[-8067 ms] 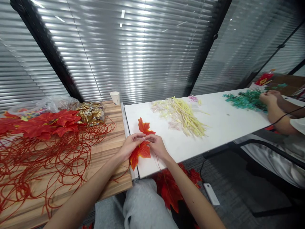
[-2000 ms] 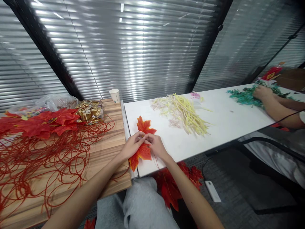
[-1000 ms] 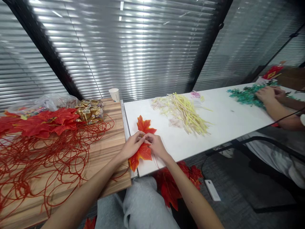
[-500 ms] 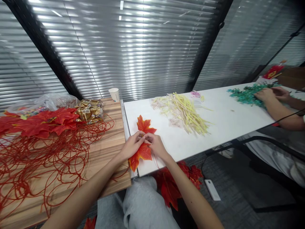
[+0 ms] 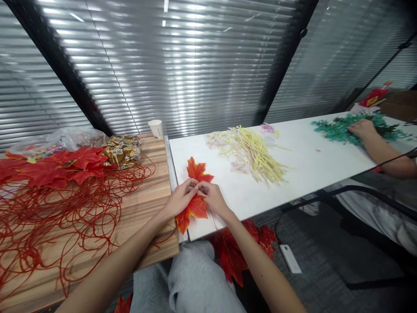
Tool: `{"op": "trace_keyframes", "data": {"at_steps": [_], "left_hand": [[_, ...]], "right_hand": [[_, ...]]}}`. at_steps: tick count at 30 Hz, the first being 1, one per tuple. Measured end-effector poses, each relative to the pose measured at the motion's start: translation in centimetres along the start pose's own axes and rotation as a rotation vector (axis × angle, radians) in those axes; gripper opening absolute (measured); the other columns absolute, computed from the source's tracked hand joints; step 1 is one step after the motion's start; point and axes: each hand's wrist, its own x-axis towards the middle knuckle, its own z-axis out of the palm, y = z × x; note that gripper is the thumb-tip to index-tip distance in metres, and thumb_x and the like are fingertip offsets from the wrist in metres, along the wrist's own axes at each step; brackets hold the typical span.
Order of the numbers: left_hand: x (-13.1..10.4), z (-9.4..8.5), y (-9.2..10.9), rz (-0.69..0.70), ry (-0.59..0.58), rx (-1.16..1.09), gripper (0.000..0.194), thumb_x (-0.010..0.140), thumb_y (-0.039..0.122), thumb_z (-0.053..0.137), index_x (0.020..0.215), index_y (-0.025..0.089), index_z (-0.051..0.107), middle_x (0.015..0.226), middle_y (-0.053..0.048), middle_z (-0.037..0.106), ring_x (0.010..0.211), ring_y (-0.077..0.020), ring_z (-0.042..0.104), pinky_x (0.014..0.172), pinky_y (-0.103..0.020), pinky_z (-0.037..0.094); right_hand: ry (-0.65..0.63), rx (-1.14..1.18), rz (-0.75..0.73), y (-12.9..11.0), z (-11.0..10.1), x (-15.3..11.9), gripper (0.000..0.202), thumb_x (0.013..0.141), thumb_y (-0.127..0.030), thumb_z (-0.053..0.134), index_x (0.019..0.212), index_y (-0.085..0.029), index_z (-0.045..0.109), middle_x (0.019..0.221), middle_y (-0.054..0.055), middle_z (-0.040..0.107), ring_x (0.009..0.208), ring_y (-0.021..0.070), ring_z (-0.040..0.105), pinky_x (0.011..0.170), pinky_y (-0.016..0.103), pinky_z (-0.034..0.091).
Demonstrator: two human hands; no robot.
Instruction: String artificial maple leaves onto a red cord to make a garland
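My left hand (image 5: 181, 196) and my right hand (image 5: 212, 196) meet at the near left corner of the white table, fingertips pinched together. An orange-red artificial maple leaf (image 5: 197, 168) sticks out beyond the fingers, and a second maple leaf (image 5: 193, 211) lies below them on the near side. Both hands grip where the two leaves come together; the exact spot is covered by the fingers. Below my right hand a thin red cord (image 5: 213, 220) hangs down toward the table edge.
Tangled red cord (image 5: 74, 217), red leaves (image 5: 61, 167), gold packets (image 5: 122, 152) and a paper cup (image 5: 156, 129) occupy the wooden table. Yellow strips (image 5: 257, 154) lie on the white table (image 5: 302, 174). At right, a co-worker's hand (image 5: 362, 129) touches green foliage (image 5: 339, 128). More leaves (image 5: 231, 252) hang below.
My hands and the leaves are almost unchanged. Of the co-worker's two hands at the green foliage, one has gone out of sight; the other stays there.
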Motion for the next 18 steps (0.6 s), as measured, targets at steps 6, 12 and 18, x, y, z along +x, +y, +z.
{"op": "trace_keyframes", "data": {"at_steps": [6, 12, 18], "left_hand": [[0.01, 0.00, 0.00, 0.015, 0.008, 0.011, 0.020, 0.085, 0.032, 0.043, 0.092, 0.017, 0.052, 0.090, -0.004, 0.060, 0.081, -0.0156, 0.059, 0.076, -0.028, 0.046], [0.04, 0.05, -0.11, 0.020, 0.009, -0.001, 0.019, 0.085, 0.032, 0.043, 0.092, 0.017, 0.051, 0.092, -0.004, 0.060, 0.082, -0.0154, 0.059, 0.078, -0.028, 0.045], [-0.01, 0.03, -0.13, 0.005, 0.010, -0.014, 0.021, 0.085, 0.035, 0.043, 0.092, 0.017, 0.051, 0.089, -0.004, 0.060, 0.081, -0.0159, 0.059, 0.077, -0.028, 0.045]], "right_hand": [[-0.001, 0.002, -0.003, 0.02, 0.05, -0.01, 0.008, 0.068, -0.014, 0.050, 0.071, -0.017, 0.057, 0.069, 0.001, 0.061, 0.061, 0.0141, 0.056, 0.062, 0.026, 0.046], [-0.002, 0.015, -0.011, -0.11, 0.01, -0.02, 0.008, 0.066, -0.012, 0.051, 0.069, -0.017, 0.056, 0.068, 0.001, 0.061, 0.060, 0.0140, 0.056, 0.062, 0.026, 0.045], [0.005, -0.011, 0.006, -0.29, 0.01, -0.01, 0.009, 0.064, -0.011, 0.050, 0.068, -0.016, 0.056, 0.066, 0.001, 0.061, 0.059, 0.0141, 0.056, 0.060, 0.025, 0.045]]}}
